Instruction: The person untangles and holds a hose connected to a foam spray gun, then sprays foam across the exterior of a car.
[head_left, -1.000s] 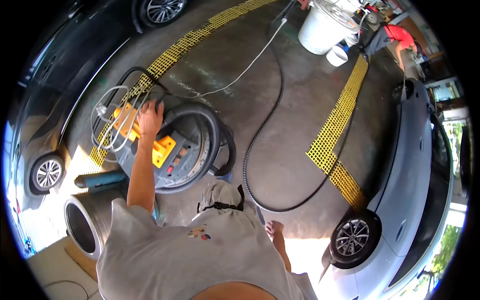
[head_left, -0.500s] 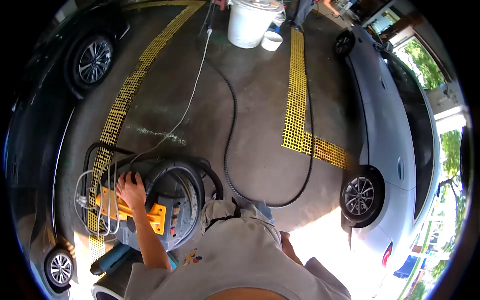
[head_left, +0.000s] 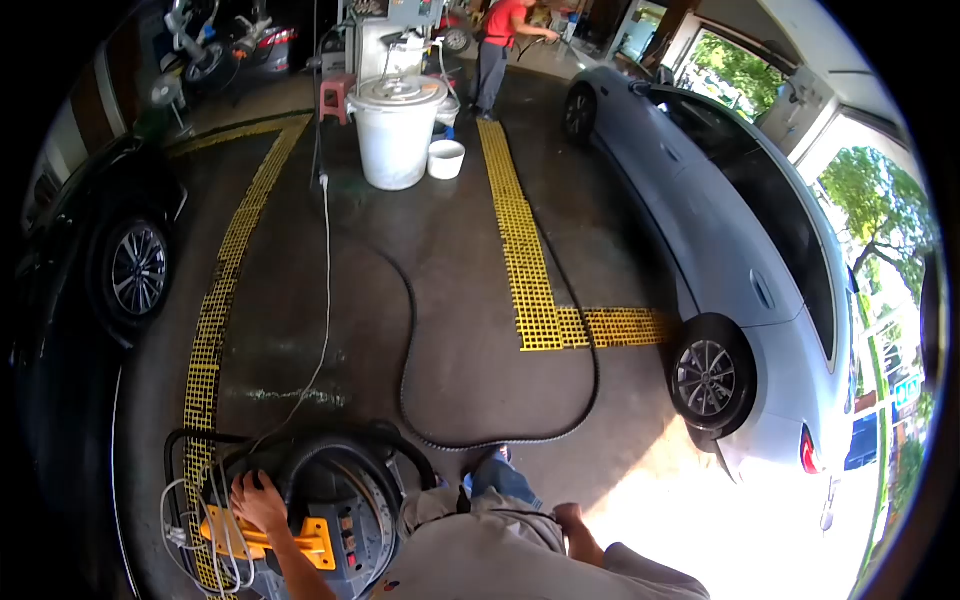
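Head cam: your L hand (head_left: 258, 505) part-curled at vac (head_left: 365, 520), hold unclear; R hand (head_left: 570, 515), can't tell. Hose (head_left: 480, 446) by feet (head_left: 497, 457): could trip you.

The view has lifted; the co-worker (head_left: 500, 40) is in fuller view.

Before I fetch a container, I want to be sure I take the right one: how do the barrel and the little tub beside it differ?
The barrel is much taller and wider; the tub is short and narrow. The barrel has a lid on top, while the tub is open. Both are white, round and upright on the floor.
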